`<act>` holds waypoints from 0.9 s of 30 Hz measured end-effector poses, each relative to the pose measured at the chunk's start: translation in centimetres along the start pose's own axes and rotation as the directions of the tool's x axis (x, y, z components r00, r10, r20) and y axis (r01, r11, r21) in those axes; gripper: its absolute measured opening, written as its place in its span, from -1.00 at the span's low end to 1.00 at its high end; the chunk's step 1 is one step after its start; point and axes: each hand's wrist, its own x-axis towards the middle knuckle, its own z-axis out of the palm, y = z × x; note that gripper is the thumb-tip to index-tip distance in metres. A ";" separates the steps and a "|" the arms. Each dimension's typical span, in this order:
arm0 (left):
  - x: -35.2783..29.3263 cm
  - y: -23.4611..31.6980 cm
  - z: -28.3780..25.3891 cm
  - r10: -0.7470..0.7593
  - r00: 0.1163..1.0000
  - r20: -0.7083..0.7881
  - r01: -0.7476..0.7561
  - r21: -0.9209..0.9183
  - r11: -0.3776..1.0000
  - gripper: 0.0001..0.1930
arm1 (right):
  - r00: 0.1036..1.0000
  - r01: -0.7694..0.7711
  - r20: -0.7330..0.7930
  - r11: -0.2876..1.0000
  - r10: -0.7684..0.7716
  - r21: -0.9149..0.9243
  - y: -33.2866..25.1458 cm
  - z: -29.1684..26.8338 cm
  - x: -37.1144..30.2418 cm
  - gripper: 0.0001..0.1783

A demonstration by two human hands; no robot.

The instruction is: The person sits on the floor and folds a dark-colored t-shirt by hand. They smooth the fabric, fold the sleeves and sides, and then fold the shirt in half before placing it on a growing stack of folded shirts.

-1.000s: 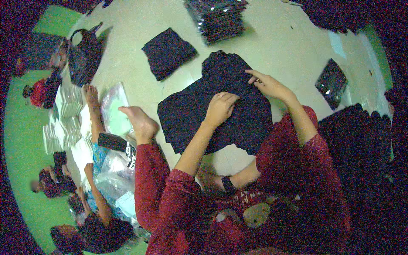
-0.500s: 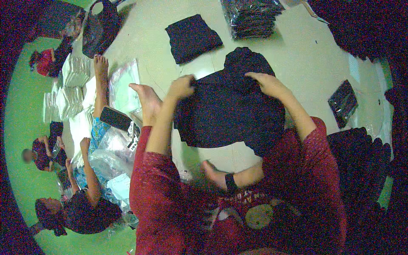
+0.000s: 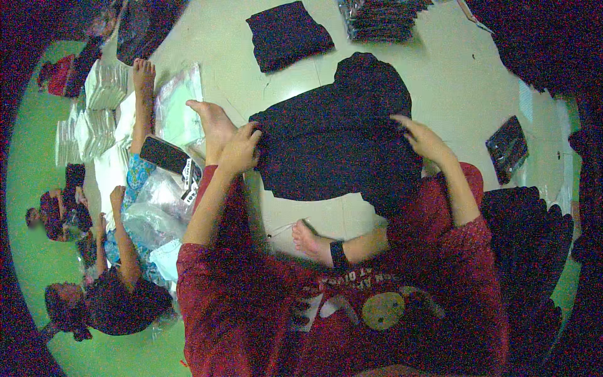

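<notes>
A black garment [image 3: 326, 157], partly folded, lies spread over the floor and my legs in front of me. Its left edge is pinched between the fingers of my left hand [image 3: 240, 149]. On the opposite side, my right hand [image 3: 428, 139] rests at the garment's right part with fingers stretched out and apart. A bunched portion of the cloth sticks up at the far right of it. Beyond it, a folded black garment [image 3: 289, 36] lies flat on the tiles.
Bagged black garments [image 3: 383, 19] are stacked at the far side. One black packet [image 3: 507, 149] lies to the right, near a dark clothing heap [image 3: 527, 232]. At left are a phone [image 3: 164, 154], clear plastic bags [image 3: 157, 210], white stacks [image 3: 103, 88] and a seated person [image 3: 119, 308].
My left hand has shifted left and down along the garment's edge. My right hand has moved right and slightly down, and the cloth looks flatter and wider between them.
</notes>
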 end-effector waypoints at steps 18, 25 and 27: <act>0.1 0.8 0.6 0.083 0.862 -0.501 -0.032 0.108 0.994 -0.24 | 1.000 0.014 -0.012 0.992 -0.013 0.124 2.5 -0.2 -3.7 -0.39; 2.9 7.2 3.1 -0.555 0.829 -0.067 0.398 -0.626 0.670 -0.37 | 0.998 -0.067 0.006 0.964 0.068 0.258 4.1 -0.9 -2.5 -0.42; 5.2 11.1 3.3 -0.475 0.871 -0.128 0.301 -0.625 0.720 -0.51 | 0.980 -0.198 0.079 0.900 0.182 0.387 5.2 -2.0 -2.7 -0.42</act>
